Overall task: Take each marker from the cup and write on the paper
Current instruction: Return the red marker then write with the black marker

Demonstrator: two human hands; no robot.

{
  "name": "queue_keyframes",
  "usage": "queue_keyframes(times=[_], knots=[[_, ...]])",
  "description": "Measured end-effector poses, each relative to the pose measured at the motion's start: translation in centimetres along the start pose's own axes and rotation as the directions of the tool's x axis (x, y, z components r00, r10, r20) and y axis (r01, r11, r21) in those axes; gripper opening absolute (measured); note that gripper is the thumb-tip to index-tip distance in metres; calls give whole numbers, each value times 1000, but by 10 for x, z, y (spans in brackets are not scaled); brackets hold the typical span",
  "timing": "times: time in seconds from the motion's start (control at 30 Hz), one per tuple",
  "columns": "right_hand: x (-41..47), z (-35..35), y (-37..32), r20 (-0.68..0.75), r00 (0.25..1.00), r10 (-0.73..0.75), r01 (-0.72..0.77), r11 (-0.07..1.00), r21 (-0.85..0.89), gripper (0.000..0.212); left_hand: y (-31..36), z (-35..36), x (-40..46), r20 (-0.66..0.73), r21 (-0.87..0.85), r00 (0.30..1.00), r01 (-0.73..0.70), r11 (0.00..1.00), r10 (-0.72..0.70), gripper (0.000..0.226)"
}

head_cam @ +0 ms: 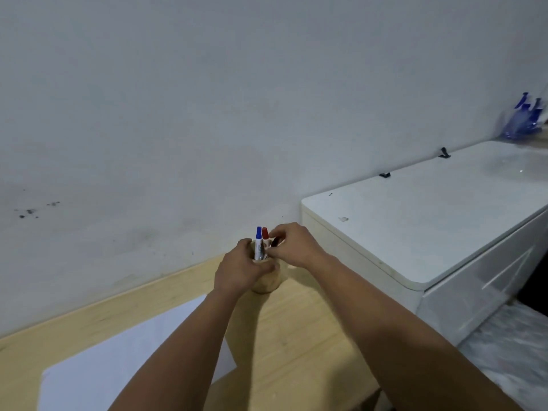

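A tan cup (271,281) stands on the wooden table (311,330) near the wall. My left hand (241,269) is wrapped around its side. A blue-capped marker (259,243) and a red-capped marker (265,233) stand upright in it. My right hand (293,244) hovers over the rim, fingers pinched on a black marker (275,241) that is mostly hidden by the fingers. A white sheet of paper (124,360) lies on the table to the lower left, partly under my left forearm.
A white cabinet (415,226) stands right of the table, taller than it. A clear holder with blue items (523,120) sits at its far right end. The pale wall (207,114) runs close behind the cup.
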State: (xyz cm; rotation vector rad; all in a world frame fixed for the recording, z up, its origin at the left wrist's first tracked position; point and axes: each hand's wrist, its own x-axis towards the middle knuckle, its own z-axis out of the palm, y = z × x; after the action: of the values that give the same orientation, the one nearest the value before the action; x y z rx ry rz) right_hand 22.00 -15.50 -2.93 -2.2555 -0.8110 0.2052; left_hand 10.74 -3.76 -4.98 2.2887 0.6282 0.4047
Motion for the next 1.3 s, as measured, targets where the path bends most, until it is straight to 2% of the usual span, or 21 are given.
queue_keyframes(times=[0.1,0.27,0.33,0.43,0.47,0.6,0.67,0.77,0.8,0.87,0.93,1.0,1.1,1.17,1.23,1.3], knots=[[2,3,6,-26,1000,4,-2,998,66,22,1,-2,-1,-7,19,1000,0,1000,0,64],[0,2,8,-49,998,37,-30,989,144,18,2,0,-1,-6,10,1000,8,1000,-8,67],[-2,-2,4,-87,996,30,-14,984,178,17,0,1,0,19,11,1000,20,1000,-21,77],[-4,-15,-9,-229,973,24,44,957,287,14,-4,-4,2,66,-13,997,38,999,-37,114],[-4,-21,-15,-271,962,29,68,938,340,14,-5,-8,0,84,-11,996,35,999,-34,119],[-6,-40,-46,-379,925,-36,249,809,533,18,-9,-31,-11,170,78,985,-30,996,16,112],[-11,-38,-63,-326,944,-57,257,748,612,21,-14,-47,-23,88,106,995,-49,993,40,91],[-24,-15,-85,-130,984,-122,173,824,539,20,-20,-78,-46,-163,-1,986,-35,999,34,43],[-31,-5,-91,-40,989,-139,141,856,497,18,-21,-89,-54,-254,-68,967,-24,997,6,46],[-47,18,-105,152,974,-167,80,885,459,11,-28,-115,-71,-362,-198,927,23,980,-95,70],[-62,43,-122,313,922,-229,68,890,451,7,-41,-140,-86,-363,-259,911,103,961,-195,80],[-75,69,-143,419,862,-286,92,900,425,11,-62,-160,-102,-311,-239,923,156,959,-227,78],[-92,108,-177,474,805,-355,158,900,406,20,-101,-187,-129,-263,-279,935,162,947,-238,66],[-104,132,-198,463,779,-423,258,889,378,21,-123,-204,-146,-267,-348,913,207,914,-308,55],[-109,153,-211,419,750,-512,439,859,263,16,-144,-225,-158,-338,-463,842,240,854,-420,43],[-106,169,-213,385,736,-557,532,827,179,12,-171,-254,-170,-463,-527,727,234,817,-507,40]])
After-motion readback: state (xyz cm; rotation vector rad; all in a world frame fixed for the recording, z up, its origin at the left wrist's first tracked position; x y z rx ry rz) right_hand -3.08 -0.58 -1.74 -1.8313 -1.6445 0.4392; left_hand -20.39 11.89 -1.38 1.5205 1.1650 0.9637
